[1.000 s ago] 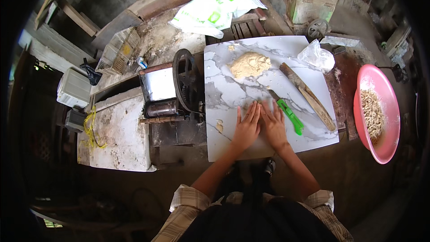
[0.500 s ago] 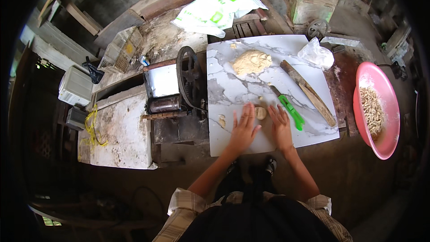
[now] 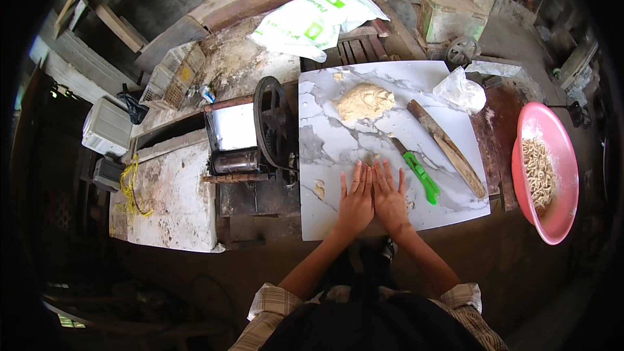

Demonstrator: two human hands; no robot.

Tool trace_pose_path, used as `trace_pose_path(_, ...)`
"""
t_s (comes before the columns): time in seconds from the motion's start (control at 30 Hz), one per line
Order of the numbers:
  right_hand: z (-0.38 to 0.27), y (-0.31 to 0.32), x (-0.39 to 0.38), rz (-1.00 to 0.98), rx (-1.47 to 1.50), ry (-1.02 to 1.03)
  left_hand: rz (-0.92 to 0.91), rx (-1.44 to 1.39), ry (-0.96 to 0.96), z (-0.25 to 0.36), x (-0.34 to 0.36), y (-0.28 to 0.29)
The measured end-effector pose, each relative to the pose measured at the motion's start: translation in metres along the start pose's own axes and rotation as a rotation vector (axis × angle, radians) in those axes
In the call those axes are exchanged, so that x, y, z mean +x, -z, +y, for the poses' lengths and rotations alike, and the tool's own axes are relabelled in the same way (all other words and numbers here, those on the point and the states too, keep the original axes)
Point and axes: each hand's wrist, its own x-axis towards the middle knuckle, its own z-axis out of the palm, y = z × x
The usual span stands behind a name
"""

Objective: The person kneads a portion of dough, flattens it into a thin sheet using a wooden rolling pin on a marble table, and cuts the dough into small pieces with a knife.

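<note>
My left hand [image 3: 357,203] and my right hand [image 3: 390,204] lie flat side by side near the front edge of a marble-patterned board [image 3: 325,140]. Their fingers are stretched out, pointing away from me, and the thumbs nearly meet. Whatever is beneath the palms is hidden. A green-handled knife [image 3: 421,172] rests just right of my right fingers, its blade angled toward the far left. Farther back sits a large lump of pale dough [image 3: 364,102]. Dough scraps [image 3: 319,188] lie left of my left hand.
A rough wooden stick [image 3: 447,149] slants across the board's right side, near a clear plastic bag [image 3: 461,91]. Beyond stands a pink basin [image 3: 568,175] holding dough strands [image 3: 539,170]. To the left is a roller machine [image 3: 235,161] with a flywheel [image 3: 270,114]; behind lies a white-green sack [image 3: 315,23].
My hands have come together, covering the spot where a small round dough piece showed between them. The whole view has shifted slightly.
</note>
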Motion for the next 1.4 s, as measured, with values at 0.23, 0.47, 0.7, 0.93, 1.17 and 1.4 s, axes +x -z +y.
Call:
trace_pose_path(0.23,0.012,0.007,0.002,-0.031,0.074,-0.040,-0.065,-0.024,-0.039,-0.002,0.006,0.015)
trace_pose_path(0.47,-0.001,0.006,-0.032,-0.008,0.134,-0.099,-0.042,-0.103,-0.125,0.008,-0.016,0.000)
trace_pose_path(0.7,0.030,0.032,-0.025,-0.032,0.188,-0.060,-0.211,-0.020,-0.116,0.012,0.004,0.021)
trace_pose_path(0.93,0.072,0.017,-0.029,0.263,0.199,-0.452,-0.043,-0.389,-0.232,0.039,0.055,-0.010)
trace_pose_path(1.17,0.108,0.014,-0.036,0.316,0.304,-0.300,-0.065,-0.350,-0.310,0.058,0.079,-0.047)
trace_pose_path(1.4,0.181,0.085,-0.023,0.471,0.361,-0.310,0.146,-0.485,-0.495,0.123,0.165,-0.017)
